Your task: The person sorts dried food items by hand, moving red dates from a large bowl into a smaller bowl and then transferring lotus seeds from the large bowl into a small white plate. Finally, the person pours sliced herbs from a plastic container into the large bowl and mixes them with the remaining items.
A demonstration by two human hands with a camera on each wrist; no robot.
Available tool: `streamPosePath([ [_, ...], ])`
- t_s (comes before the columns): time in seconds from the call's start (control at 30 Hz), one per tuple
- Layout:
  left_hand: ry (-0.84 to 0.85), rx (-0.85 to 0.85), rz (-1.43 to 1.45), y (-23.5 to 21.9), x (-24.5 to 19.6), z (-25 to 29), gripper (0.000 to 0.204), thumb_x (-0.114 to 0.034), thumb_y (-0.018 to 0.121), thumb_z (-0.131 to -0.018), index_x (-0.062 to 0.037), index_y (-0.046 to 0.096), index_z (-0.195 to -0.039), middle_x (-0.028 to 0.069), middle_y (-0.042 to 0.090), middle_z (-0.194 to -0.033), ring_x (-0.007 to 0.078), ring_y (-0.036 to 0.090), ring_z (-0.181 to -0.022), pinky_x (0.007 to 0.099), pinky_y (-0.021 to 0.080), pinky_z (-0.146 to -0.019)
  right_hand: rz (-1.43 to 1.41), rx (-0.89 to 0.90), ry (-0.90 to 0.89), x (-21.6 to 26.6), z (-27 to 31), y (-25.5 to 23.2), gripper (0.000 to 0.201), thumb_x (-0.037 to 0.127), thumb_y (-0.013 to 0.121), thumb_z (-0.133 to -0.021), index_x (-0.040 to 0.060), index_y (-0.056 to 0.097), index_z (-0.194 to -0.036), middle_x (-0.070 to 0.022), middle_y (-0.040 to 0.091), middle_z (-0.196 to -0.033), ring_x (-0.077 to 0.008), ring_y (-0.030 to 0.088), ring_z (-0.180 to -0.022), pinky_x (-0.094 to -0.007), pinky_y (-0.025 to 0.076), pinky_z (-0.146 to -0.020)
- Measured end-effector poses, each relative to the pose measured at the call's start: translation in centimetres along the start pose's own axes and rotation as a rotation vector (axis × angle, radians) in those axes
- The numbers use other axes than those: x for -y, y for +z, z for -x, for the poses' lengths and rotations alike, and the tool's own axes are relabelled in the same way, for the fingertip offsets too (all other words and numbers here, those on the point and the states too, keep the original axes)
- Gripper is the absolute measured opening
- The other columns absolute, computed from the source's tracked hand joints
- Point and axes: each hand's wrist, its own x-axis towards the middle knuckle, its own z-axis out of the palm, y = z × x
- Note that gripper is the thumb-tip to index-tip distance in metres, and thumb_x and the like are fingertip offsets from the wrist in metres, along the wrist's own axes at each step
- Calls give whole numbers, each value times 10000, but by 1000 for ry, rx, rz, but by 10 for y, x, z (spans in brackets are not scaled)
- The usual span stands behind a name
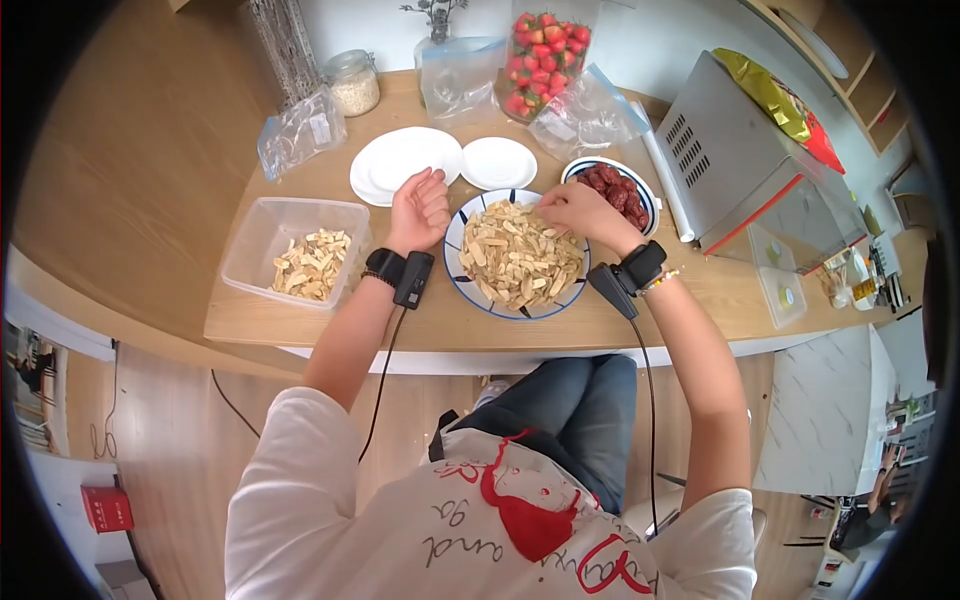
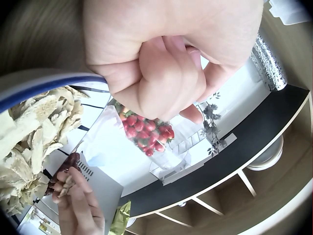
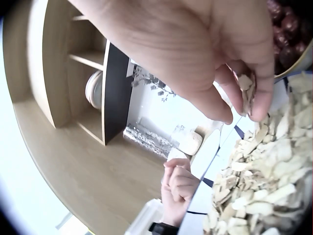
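A blue-rimmed bowl [image 1: 455, 275] heaped with pale, dried root-like slices [image 1: 520, 262] stands between the hands. Over its far right side, the right hand [image 1: 585, 215] pinches a few slices [image 3: 246, 88] between thumb and fingers, close above the heap. The left hand [image 1: 420, 212] is raised just left of the bowl, its fingers curled in toward the palm; nothing shows in it. Further left, a clear plastic container [image 1: 240, 262] holds more of the same slices. Dark red dried jujubes [image 1: 615, 190] fill a smaller bowl behind the right hand.
White plates [image 1: 400, 160] lie behind the left hand. Along the back are a glass jar [image 1: 352, 85], zip bags [image 1: 462, 75] and a clear container of strawberries [image 1: 545, 60]. A grey oven-like appliance [image 1: 725, 140] and a white roll [image 1: 670, 180] stand at the right.
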Motion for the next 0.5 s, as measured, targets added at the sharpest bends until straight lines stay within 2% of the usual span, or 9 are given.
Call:
streamPosePath([
  [0.1,0,15,15,0,0,0,146,-210,493,-920,-71,494,-873,-75,213,-522,50,184,-381,209,137,-354,312,-65,-131,8,1,9,267,174,608,-800,-75,646,-889,-153,674,-787,-229,670,-768,-301,516,-698],
  [0.13,-5,35,49,0,0,1,140,-202,489,-922,-70,490,-877,-75,215,-526,48,184,-384,209,138,-355,315,-20,-93,7,-2,8,261,156,611,-806,-55,642,-957,-138,680,-846,-215,661,-810,-302,506,-736],
  [0.23,11,14,42,-2,0,0,143,-205,488,-923,-69,493,-883,-76,214,-526,46,183,-384,209,138,-355,-31,80,-175,4,-4,6,291,147,620,-812,-30,620,-1042,-123,677,-915,-174,645,-858,-291,493,-767],
  [0.27,25,-5,10,0,1,1,152,-215,492,-921,-69,502,-880,-79,210,-524,45,181,-383,208,136,-353,-97,133,-136,5,-4,3,327,148,628,-816,-15,596,-1098,-117,669,-964,-154,631,-884,-286,483,-789],
  [0.37,16,-18,19,-4,-3,-1,157,-222,493,-921,-78,505,-858,-78,205,-522,45,177,-382,208,133,-352,73,24,-80,7,2,4,334,183,641,-837,-9,601,-1107,-101,660,-987,-160,615,-925,-281,472,-833],
  [0.4,33,-18,37,0,-2,1,154,-215,493,-920,-89,500,-832,-77,199,-520,46,172,-384,210,130,-352,124,-27,-90,9,4,9,351,193,645,-836,-15,593,-1114,-114,652,-995,-172,613,-923,-287,470,-832],
  [0.43,31,-8,72,-2,-1,1,152,-212,493,-919,-93,496,-826,-76,199,-522,47,171,-385,210,130,-352,230,-4,-68,12,5,10,407,222,653,-834,-28,565,-1142,-145,635,-1017,-199,603,-951,-294,462,-844],
  [0.5,27,1,131,-5,-3,0,150,-206,493,-918,-99,487,-813,-76,200,-524,48,169,-387,209,131,-353,164,10,-120,12,1,20,547,323,672,-812,-35,520,-1196,-187,607,-1051,-222,592,-978,-303,451,-865],
])
